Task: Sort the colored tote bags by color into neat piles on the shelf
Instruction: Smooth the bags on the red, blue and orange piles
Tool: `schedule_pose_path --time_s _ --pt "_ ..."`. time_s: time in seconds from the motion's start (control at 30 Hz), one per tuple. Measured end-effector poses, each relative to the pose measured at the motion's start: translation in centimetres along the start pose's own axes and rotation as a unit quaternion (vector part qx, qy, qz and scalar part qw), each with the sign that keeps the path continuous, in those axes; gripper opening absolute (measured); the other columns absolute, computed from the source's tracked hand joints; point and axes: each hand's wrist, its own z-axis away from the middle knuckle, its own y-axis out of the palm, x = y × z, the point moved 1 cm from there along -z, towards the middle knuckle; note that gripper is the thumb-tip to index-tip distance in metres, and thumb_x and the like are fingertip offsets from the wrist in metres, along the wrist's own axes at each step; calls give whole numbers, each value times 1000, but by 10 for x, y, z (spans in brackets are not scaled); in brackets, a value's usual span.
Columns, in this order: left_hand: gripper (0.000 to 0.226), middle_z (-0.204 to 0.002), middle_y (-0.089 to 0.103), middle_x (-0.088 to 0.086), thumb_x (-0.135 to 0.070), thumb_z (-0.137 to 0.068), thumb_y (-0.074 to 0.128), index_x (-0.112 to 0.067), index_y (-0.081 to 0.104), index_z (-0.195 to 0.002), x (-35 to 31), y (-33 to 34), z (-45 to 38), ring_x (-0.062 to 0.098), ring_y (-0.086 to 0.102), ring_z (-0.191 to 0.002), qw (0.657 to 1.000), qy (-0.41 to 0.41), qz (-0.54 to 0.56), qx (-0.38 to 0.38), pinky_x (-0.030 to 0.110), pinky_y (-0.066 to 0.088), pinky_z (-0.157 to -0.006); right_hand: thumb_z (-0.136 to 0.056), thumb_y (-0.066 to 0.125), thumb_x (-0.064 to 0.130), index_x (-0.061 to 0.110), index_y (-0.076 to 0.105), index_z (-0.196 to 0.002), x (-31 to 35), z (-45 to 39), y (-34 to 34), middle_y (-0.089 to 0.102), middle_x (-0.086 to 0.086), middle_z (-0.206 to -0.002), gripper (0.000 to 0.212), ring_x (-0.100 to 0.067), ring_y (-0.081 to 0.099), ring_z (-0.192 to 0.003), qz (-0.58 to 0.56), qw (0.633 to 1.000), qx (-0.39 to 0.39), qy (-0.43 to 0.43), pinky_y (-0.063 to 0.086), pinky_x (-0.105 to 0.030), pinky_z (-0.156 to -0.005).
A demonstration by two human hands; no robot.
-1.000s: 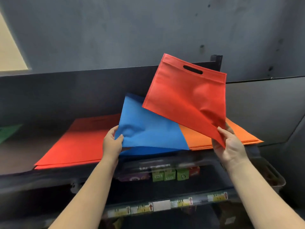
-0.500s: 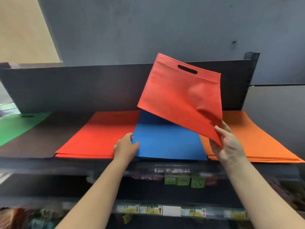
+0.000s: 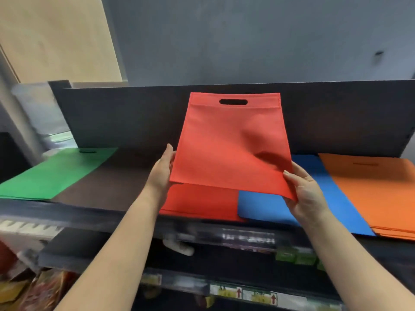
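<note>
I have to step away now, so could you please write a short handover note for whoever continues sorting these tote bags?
Left hand holds the left edge of the raised red tote bag; right hand pinches its lower right corner.
On the shelf: green pile far left, red pile beneath the held bag, blue bag, orange pile far right.
Done: four colors separated.
Left: lay the held bag squarely on the red pile.

Two bare forearms, no sleeves, watch or jewellery; left hand [image 3: 162, 169] and right hand [image 3: 305, 194] have short nails.
</note>
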Motion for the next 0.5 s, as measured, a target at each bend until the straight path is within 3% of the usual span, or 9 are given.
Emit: schedule_pose_path --time_s 0.1,0.2,0.3,0.37,0.5 --pt "14 -93 73 14 -18 -90 61 -8 70 -95 -8 -40 -12 25 68 -83 995 -34 -90 23 38 55 -84 -92 43 -9 14 64 -105 -27 1 31 74 4 -80 33 -5 67 -66 37 999 -20 -25 55 -17 -60" --pt "22 -91 72 15 2 -81 68 -6 64 -100 -5 -75 -24 27 69 -81 982 -43 -184 7 38 57 -78 -91 45 -11 14 65 -98 -51 1 59 73 6 -74 33 -3 67 -63 91 994 -40 -52 54 -16 -61" --pt "28 -89 69 14 7 -79 68 -5 61 -102 3 -99 -35 26 67 -80 966 -58 -250 -2 36 55 -77 -90 49 -11 17 68 -95 -70 4 76 73 7 -71 34 -4 66 -63 206 973 -61 -83 54 -18 -62" --pt "22 -92 70 18 5 -77 69 1 65 -99 12 -111 -43 31 67 -86 950 -60 -306 9 39 53 -83 -89 54 -6 14 70 -103 -79 7 79 73 1 -80 28 -12 65 -71 352 925 -84 -117 53 -27 -72" --pt "17 -91 69 8 -11 -78 69 -4 66 -93 24 -121 -46 22 63 -83 877 -6 -478 44 29 45 -70 -86 65 15 19 69 -113 -89 14 79 63 5 -83 28 -22 58 -81 636 748 -119 -149 38 -29 -70"
